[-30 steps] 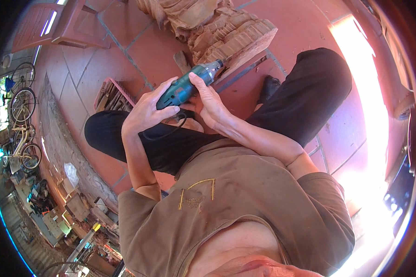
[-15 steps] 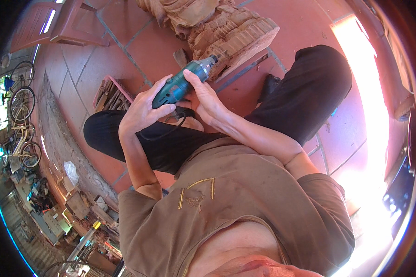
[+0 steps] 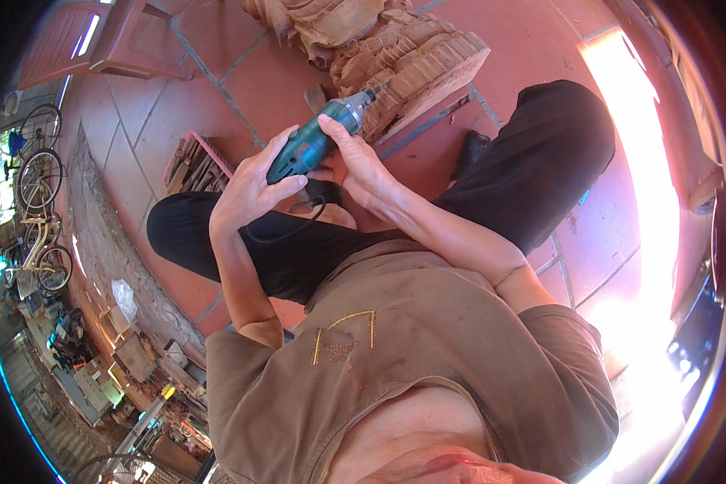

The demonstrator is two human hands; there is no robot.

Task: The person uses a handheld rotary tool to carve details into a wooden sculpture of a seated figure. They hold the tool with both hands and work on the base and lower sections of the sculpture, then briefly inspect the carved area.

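Observation:
Between my hands is a green die grinder [image 3: 310, 148] with a silver collar, its nose pointing up and to the right. My left hand [image 3: 254, 189] is closed round the rear of its body, thumb along the near side. Nearer the front, my right hand [image 3: 361, 165] grips it with the thumb on top; the other fingers are partly hidden underneath. A black cord [image 3: 286, 237] hangs in a loop below. The grinder's tip overlaps the lower edge of a carved wooden sculpture [image 3: 411, 68] lying on the floor; whether they touch, I cannot tell.
Beside my left knee stands a pink basket [image 3: 173, 168] of wooden-handled tools. A small wood block [image 3: 315, 98] lies by the sculpture. A plastic chair [image 3: 125, 48] is at the far left, near a long timber slab [image 3: 109, 234] and parked bicycles [image 3: 40, 181].
The grinder's tip has shifted slightly up and left along the carving's edge. Both hands keep their hold on it, moving only a little.

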